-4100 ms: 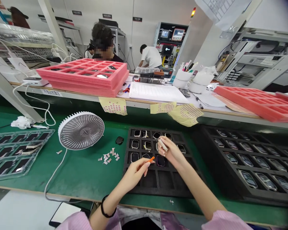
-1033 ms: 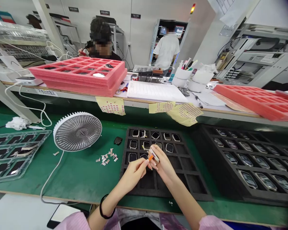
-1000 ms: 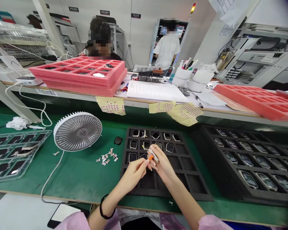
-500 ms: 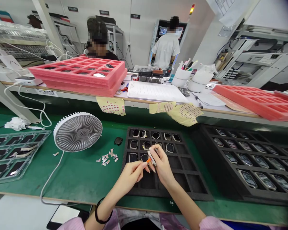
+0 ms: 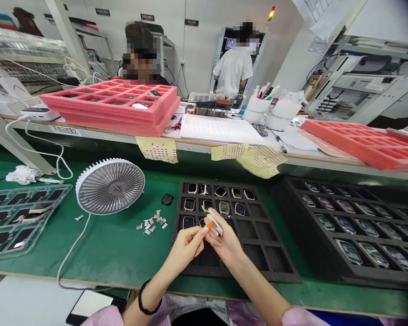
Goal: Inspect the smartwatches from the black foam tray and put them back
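Observation:
Over the black foam tray (image 5: 217, 271), my right hand (image 5: 228, 244) is closed around a silvery watch case (image 5: 217, 225), tilted on edge with its side towards me. My left hand (image 5: 187, 244) pinches a small orange strip (image 5: 210, 224) that lies against the case; whether it is stuck on cannot be made out. Square watches, such as this watch (image 5: 240, 208), sit in the tray's rear compartments behind my hands. My fingers hide part of one watch (image 5: 202, 222) in the third row.
Left of the tray lie several small pale tabs (image 5: 152, 222) and a black watch-shaped piece (image 5: 167, 199). A white fan (image 5: 110, 186) stands further left, beside a clear tray (image 5: 30, 242). More watches fill a black tray (image 5: 326, 258) at right. Pink foam trays (image 5: 122, 115) rest on the shelf.
My right hand has turned palm-up, tipping the watch case so that more of its side and the orange strip show. My left hand keeps its pinch, almost unmoved.

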Motion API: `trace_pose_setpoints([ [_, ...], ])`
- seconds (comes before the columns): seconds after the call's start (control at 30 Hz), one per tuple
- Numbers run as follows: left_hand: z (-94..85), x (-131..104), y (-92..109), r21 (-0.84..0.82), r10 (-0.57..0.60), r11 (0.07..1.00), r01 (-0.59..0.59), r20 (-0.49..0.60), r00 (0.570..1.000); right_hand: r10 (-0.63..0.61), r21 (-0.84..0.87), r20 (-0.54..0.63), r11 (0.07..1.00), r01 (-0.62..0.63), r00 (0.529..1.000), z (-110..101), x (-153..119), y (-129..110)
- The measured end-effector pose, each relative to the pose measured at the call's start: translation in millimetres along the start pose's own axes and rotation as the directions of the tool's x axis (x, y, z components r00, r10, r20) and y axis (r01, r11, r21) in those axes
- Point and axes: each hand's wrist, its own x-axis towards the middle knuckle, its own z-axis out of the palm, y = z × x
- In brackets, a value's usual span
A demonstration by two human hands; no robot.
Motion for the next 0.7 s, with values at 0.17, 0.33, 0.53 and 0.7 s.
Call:
trace_pose_setpoints([
  [0.17,6.5,4.5,-1.3,-0.053,0.06,0.997,-0.062,-0.034,0.998,-0.127,-0.237,-0.039,0.965,0.114,0.991,-1.2,-7.3,10.4],
  [0.33,-6.5,1.1,-5.6,0.056,0.052,0.997,-0.046,-0.123,0.991,-0.321,-0.531,-0.021,0.806,0.261,0.947,-20.0,-6.4,2.6],
  [0.53,-77.2,-9.3,-17.6,0.533,0.13,0.842,0.078,-0.341,0.931,-0.632,-0.977,-0.05,0.192,0.093,0.773,-116.4,13.0,-79.6],
  [0.7,-103.2,-15.5,-24.7,0.691,0.145,0.689,0.218,-0.426,0.893,-0.617,-0.963,0.053,-0.241,-0.124,0.785,-184.2,31.1,-114.4],
])
